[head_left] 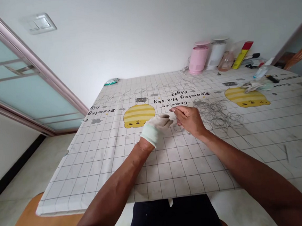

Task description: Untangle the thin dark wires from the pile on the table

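"What is shown at the hands?"

"The left hand (159, 123), covered by a pale glove, and the right hand (189, 118), bare, are held close together above a grid-patterned surface (103, 176)."

"Is anything grasped?"

"The fingers of both are bent inward, with the right thumb and forefinger brought near each other; whether a strand is pinched in either cannot be told."

"And the strands?"

"A loose tangle of thin grey strands (221, 118) is spread just right of the right hand."

"What else is pictured?"

"Beyond the right hand, a pink cylinder (198, 58), a white cylinder (215, 55), a bottle (227, 62) and a yellow box (240, 58) are lined up near the wall (139, 30). Well beyond the left hand, a green packet (111, 81) is seen."
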The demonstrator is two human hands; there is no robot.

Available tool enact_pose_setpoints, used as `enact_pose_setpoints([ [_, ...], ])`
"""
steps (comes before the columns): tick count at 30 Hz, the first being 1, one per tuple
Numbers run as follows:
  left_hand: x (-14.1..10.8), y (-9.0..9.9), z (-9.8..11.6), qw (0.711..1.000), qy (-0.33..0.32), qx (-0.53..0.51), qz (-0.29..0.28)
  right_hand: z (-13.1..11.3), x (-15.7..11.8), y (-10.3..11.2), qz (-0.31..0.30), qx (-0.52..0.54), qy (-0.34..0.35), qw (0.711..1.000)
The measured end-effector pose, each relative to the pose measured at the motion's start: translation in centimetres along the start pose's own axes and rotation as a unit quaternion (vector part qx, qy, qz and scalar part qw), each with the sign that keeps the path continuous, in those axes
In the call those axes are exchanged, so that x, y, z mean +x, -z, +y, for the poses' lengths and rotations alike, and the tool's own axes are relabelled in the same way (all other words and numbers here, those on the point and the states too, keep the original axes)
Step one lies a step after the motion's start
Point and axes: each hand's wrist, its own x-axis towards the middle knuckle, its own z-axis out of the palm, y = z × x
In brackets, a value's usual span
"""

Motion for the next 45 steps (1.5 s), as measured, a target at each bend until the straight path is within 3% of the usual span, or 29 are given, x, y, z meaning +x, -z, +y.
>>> enact_pose_setpoints([
  [5,-0.3,-0.1,-0.3,0.998,-0.033,-0.036,0.027,0.3,0.5,0.5,0.0,-0.002,-0.002,1.0],
  [14,-1.3,1.7,0.4,0.963,0.002,-0.12,0.241,0.7,1.5,2.1,0.037,0.004,-0.009,0.999],
  [16,-1.0,1.7,0.1,0.965,0.032,-0.111,0.237,0.8,1.7,2.4,0.033,0.013,-0.02,0.999],
  [19,-0.4,1.1,-0.8,0.977,0.067,-0.074,0.186,0.9,2.0,2.6,0.027,0.02,-0.031,0.999],
  [25,0.0,-0.8,-1.9,0.992,0.065,0.012,0.111,1.9,3.1,3.0,0.014,0.043,-0.053,0.998],
  [29,0.0,-1.1,-1.9,0.989,0.097,-0.023,0.108,3.5,5.1,6.3,-0.034,-0.053,-0.074,0.995],
  [33,0.0,-1.5,-1.9,0.988,0.106,-0.035,0.106,6.9,9.0,12.3,0.031,-0.175,-0.096,0.979],
  [37,-0.1,-2.0,-1.9,0.987,0.111,-0.063,0.102,11.3,13.5,17.0,0.086,-0.28,-0.179,0.939],
  [40,-0.2,-2.3,-1.9,0.981,0.134,-0.09,0.111,14.1,16.6,18.2,0.104,-0.301,-0.206,0.925],
  [45,-0.2,-2.3,-2.2,0.975,0.159,-0.09,0.125,17.8,20.5,18.2,0.087,-0.329,-0.234,0.911],
])
